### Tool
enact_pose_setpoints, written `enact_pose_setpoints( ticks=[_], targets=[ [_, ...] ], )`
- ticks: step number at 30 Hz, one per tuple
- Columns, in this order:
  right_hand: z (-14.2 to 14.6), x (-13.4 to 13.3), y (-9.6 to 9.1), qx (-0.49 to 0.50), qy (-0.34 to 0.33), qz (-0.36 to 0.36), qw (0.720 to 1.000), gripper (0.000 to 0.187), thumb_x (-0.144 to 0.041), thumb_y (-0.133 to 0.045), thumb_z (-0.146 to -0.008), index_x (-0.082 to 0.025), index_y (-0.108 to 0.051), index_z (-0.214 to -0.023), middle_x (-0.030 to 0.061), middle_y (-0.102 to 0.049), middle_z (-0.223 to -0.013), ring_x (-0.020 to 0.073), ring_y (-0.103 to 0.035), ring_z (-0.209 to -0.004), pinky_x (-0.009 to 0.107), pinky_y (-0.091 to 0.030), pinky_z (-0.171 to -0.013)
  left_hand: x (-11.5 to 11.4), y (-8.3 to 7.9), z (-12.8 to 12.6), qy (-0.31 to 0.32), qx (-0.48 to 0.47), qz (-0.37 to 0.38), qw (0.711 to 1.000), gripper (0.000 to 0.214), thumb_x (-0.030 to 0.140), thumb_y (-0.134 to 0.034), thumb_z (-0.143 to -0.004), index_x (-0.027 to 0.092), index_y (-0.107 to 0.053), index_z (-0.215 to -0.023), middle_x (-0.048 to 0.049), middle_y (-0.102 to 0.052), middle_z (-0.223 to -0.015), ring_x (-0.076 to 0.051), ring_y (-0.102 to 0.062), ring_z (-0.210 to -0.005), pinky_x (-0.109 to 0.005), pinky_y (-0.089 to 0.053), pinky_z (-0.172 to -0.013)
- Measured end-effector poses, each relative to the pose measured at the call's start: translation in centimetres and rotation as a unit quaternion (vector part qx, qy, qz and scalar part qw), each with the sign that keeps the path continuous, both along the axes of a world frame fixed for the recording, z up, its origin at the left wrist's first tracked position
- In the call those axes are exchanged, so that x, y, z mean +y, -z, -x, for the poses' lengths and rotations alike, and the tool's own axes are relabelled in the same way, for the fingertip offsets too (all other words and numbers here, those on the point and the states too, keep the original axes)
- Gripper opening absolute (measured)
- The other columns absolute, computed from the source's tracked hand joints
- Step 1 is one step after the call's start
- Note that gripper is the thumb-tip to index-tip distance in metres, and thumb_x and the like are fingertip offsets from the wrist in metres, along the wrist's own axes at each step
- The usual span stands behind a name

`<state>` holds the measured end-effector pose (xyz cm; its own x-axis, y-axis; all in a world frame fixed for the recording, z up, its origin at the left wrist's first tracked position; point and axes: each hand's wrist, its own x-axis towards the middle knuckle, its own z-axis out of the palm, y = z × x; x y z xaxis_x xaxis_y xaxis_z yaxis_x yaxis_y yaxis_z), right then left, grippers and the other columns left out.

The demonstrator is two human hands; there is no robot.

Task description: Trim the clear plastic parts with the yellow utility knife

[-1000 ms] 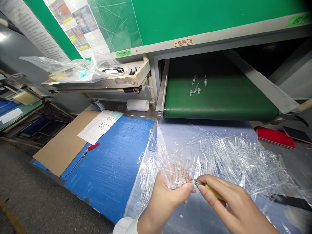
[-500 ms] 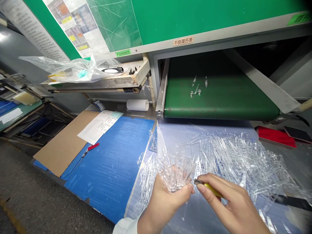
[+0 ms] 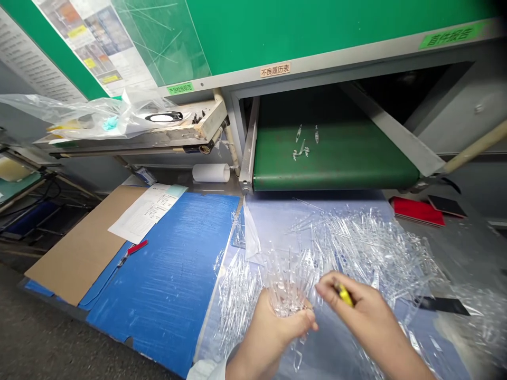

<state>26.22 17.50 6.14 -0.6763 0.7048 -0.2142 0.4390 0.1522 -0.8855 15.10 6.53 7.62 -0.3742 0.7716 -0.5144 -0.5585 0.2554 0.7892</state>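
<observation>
My left hand is cupped low around a bunch of clear plastic moulded pieces, whose thin stems fan upward from my fingers. My right hand grips a yellow-handled tool, and my fingers hide its tip. That hand is just to the right of the bunch, not touching it. Beneath and beyond both hands spreads a large heap of similar clear pieces, lying on a transparent plastic sheet.
A green conveyor belt carries a few clear pieces under the green panel. To the left lie a blue board, cardboard, papers and a red-handled cutter. A red folder lies at right.
My right hand has lifted and turned, hiding the tool's metal tip. The view has shifted, so everything sits further left. My left hand still holds the bunch.
</observation>
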Motion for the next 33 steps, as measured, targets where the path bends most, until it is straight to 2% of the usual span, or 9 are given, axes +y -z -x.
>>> enact_pose_setpoints(
  ticks=[5,9,16,19,21,24,28,31,33],
  targets=[
    [-0.1,0.5,-0.2,-0.007,-0.074,0.037,0.997,0.032,-0.047,-0.048,-0.082,-0.022,-0.05,-0.062,-0.0026,-0.049,-0.056,0.0139,-0.046,-0.054,0.025,-0.037,-0.052,0.4,0.8,-0.6,0.006,-0.002,-0.005,1.0,0.023,0.029,-0.075,-0.063,0.011,-0.062,-0.072,-0.0014,-0.061,-0.06,-0.01,-0.049,-0.055,-0.022,-0.036,-0.053],
    [-1.3,2.0,-0.1,-0.045,-0.059,0.023,0.997,0.036,-0.05,-0.037,-0.086,-0.023,-0.045,-0.064,-0.0033,-0.047,-0.054,0.0134,-0.046,-0.051,0.025,-0.038,-0.052,0.7,1.9,-0.7,-0.008,-0.004,-0.008,1.0,0.033,0.034,-0.079,-0.06,0.012,-0.061,-0.076,-0.0006,-0.061,-0.062,-0.01,-0.048,-0.054,-0.023,-0.038,-0.055],
    [-8.1,4.3,5.6,-0.219,-0.044,-0.07,0.972,0.037,-0.056,-0.058,-0.062,-0.024,-0.049,-0.046,0.007,-0.063,-0.05,0.0264,-0.061,-0.053,0.034,-0.045,-0.051,0.1,3.6,0.6,-0.043,-0.017,0.018,0.999,0.029,0.034,-0.076,-0.064,0.014,-0.058,-0.076,0.0042,-0.053,-0.053,-0.01,-0.048,-0.051,-0.025,-0.038,-0.06],
    [-7.8,5.9,6.1,-0.257,-0.057,-0.109,0.959,0.036,-0.052,-0.056,-0.066,-0.024,-0.052,-0.044,0.0077,-0.064,-0.047,0.0264,-0.063,-0.048,0.034,-0.047,-0.049,0.1,4.1,1.0,-0.039,-0.029,0.014,0.999,0.03,0.036,-0.074,-0.065,0.015,-0.056,-0.075,0.0033,-0.054,-0.052,-0.012,-0.051,-0.053,-0.026,-0.038,-0.063],
    [-5.4,8.1,4.7,-0.262,-0.059,-0.144,0.953,0.033,-0.046,-0.051,-0.077,-0.023,-0.06,-0.055,0.0068,-0.066,-0.051,0.0242,-0.064,-0.049,0.034,-0.049,-0.051,0.1,4.3,1.1,-0.031,-0.035,0.007,0.999,0.033,0.04,-0.074,-0.064,0.015,-0.055,-0.074,0.004,-0.052,-0.05,-0.012,-0.05,-0.05,-0.026,-0.037,-0.06],
    [1.2,13.2,1.2,-0.251,-0.017,-0.243,0.937,0.028,-0.039,-0.049,-0.088,-0.018,-0.066,-0.081,0.0056,-0.068,-0.066,0.0236,-0.067,-0.067,0.037,-0.051,-0.067,0.1,4.6,1.2,-0.026,-0.029,-0.001,0.999,0.041,0.044,-0.078,-0.06,0.015,-0.054,-0.075,0.0062,-0.047,-0.045,-0.009,-0.042,-0.045,-0.024,-0.032,-0.053],
    [11.2,19.7,-2.7,-0.216,0.058,-0.342,0.913,0.029,-0.035,-0.052,-0.093,-0.018,-0.057,-0.116,0.007,-0.062,-0.113,0.0197,-0.062,-0.095,0.041,-0.05,-0.082,-0.2,5.6,1.6,-0.027,-0.022,-0.01,0.999,0.057,0.05,-0.083,-0.048,0.015,-0.054,-0.082,0.0071,-0.048,-0.044,-0.008,-0.039,-0.043,-0.023,-0.028,-0.05],
    [16.7,22.4,-3.9,-0.204,0.057,-0.364,0.907,0.031,-0.032,-0.055,-0.092,-0.018,-0.055,-0.12,0.0077,-0.059,-0.118,0.0207,-0.062,-0.097,0.042,-0.052,-0.081,-0.4,6.2,2.0,0.002,-0.012,-0.001,1.0,0.063,0.054,-0.081,-0.05,0.013,-0.055,-0.09,0.0071,-0.048,-0.04,-0.008,-0.039,-0.04,-0.024,-0.028,-0.05],
    [18.2,23.3,-4.1,-0.208,0.029,-0.366,0.907,0.029,-0.031,-0.056,-0.092,-0.017,-0.057,-0.117,0.007,-0.061,-0.116,0.0199,-0.063,-0.095,0.04,-0.053,-0.079,-0.6,6.4,2.2,0.025,-0.016,0.028,0.999,0.059,0.05,-0.081,-0.053,0.013,-0.056,-0.09,0.0076,-0.048,-0.04,-0.008,-0.041,-0.041,-0.023,-0.029,-0.05]
  ],
)
